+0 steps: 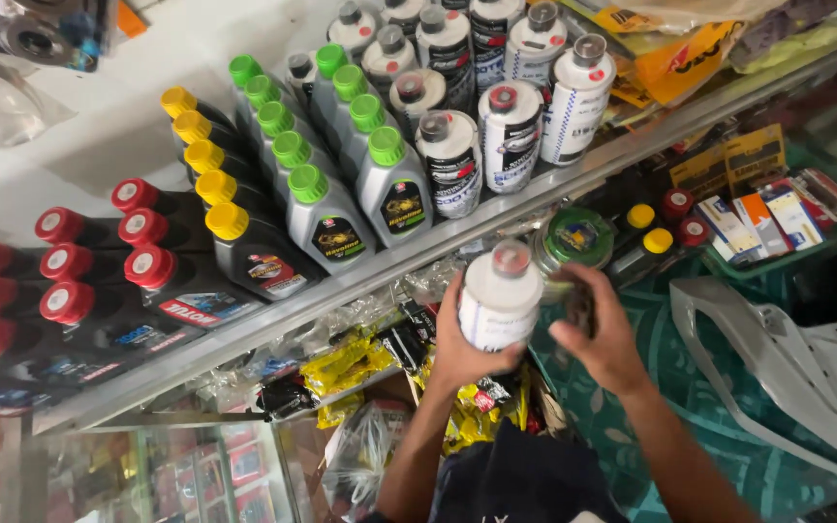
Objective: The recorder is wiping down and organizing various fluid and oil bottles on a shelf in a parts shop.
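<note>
Head view: left hand (457,339) clamped round white bottle (498,302) just below shelf (273,315); right hand (601,334) beside it, grip unclear. Rigid, likely heavy, smooth; hold mid-body.

white can (498,302), red cap (511,258)

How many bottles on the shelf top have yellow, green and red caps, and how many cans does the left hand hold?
Yellow caps: 5
Green caps: 9
Red caps: 9 in view
Can in left hand: 1
Total: 24
</note>
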